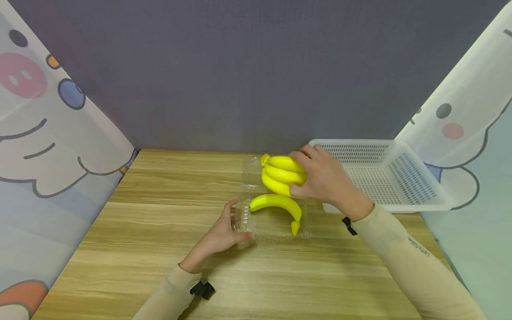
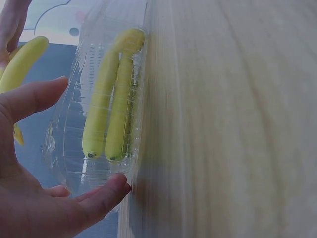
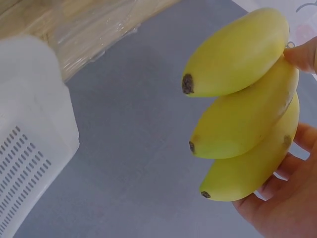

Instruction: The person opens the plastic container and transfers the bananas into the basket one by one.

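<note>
Right wrist view, yellow bananas [image 3: 242, 114], dark-tipped

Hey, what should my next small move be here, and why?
Probably ease the banana bunch down into the clear container, beside the banana lying there: your right hand holds the bunch raised, the container stands open, and your left hand is at its left side.

Banana bunch [image 1: 283, 174] (bright yellow) in the right of two hands [image 1: 323, 175]

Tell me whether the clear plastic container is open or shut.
The container is open: in the head view, its lid lies folded back, leaving the banana inside uncovered.
</note>
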The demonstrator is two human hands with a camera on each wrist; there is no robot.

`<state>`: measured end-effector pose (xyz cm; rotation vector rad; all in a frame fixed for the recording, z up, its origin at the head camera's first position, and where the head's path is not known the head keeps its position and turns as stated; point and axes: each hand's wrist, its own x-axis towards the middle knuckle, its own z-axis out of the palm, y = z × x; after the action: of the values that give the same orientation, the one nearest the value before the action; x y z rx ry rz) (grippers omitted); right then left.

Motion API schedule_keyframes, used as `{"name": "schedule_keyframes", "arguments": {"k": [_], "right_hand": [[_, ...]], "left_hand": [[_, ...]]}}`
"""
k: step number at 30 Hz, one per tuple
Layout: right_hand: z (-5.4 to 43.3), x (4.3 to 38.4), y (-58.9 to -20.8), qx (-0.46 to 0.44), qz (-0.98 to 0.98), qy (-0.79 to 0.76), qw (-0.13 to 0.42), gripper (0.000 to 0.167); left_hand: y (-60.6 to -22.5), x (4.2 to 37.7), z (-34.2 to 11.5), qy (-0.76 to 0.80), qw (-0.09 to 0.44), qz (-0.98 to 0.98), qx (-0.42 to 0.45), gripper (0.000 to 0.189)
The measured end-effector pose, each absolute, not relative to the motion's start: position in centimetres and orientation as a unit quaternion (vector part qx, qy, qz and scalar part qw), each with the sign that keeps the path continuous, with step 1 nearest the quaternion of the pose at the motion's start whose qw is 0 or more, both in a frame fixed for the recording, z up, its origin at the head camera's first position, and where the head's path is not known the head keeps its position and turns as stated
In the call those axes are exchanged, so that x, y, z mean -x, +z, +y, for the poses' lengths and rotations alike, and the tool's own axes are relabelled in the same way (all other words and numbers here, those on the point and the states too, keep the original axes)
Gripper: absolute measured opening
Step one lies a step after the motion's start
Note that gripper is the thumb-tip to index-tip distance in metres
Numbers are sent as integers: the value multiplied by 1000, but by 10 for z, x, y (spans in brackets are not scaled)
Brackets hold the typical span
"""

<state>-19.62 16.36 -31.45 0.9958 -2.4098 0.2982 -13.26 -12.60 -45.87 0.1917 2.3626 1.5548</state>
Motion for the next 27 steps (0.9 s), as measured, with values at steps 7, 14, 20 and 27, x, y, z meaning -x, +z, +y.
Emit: {"name": "schedule_keyframes", "arguments": {"k": [7, 14, 20, 27], "right_hand": [[171, 199, -311, -358, -890, 109, 259, 54], [176, 200, -311, -352, -892, 112, 259, 54], [182, 202, -310, -344, -893, 110, 267, 53], [188, 205, -312, -331, -897, 110, 270, 54]], "left_hand": [[-459, 131, -127, 549, 152, 819, -69, 114], [-461, 131, -128, 548, 153, 820, -64, 116], [-459, 132, -127, 542, 153, 823, -66, 116], [-459, 132, -126, 537, 152, 827, -65, 114]]}}
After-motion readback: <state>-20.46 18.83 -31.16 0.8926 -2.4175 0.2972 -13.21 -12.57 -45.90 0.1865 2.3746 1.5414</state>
